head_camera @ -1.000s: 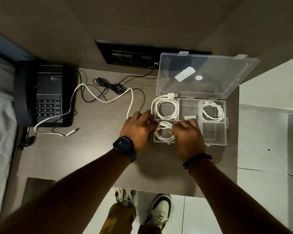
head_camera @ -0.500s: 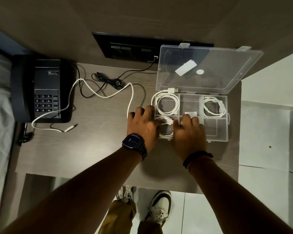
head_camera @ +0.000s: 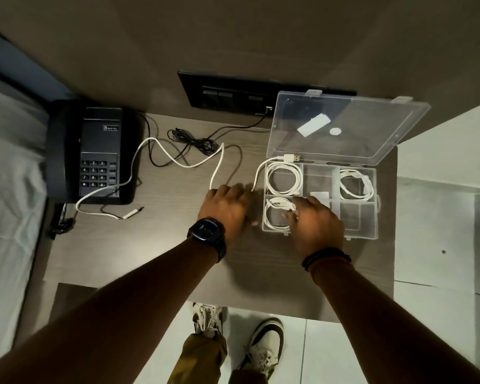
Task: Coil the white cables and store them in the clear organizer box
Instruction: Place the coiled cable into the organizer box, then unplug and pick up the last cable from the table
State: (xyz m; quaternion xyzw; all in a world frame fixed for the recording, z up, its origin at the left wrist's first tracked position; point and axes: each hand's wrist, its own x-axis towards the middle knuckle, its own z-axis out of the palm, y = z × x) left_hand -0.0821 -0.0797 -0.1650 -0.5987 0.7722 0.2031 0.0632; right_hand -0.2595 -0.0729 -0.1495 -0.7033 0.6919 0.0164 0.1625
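The clear organizer box sits on the right of the wooden table with its lid open. One coiled white cable lies in the back-left compartment, its USB plug sticking out. A second coil fills the front-left compartment and a third coil the back-right one. My right hand rests over the front-left coil, fingers touching it. My left hand, blurred, lies on the table just left of the box. A loose white cable runs from the phone to its fingertips.
A black desk phone stands at the table's left, with the loose cable's jack end in front of it. A tangled black cord lies at the back, below a black switch panel. Bedding lies on the left, floor tiles on the right.
My left hand has slid left, off the box's front-left compartment and onto the table. My right hand has stayed over that compartment's coil.
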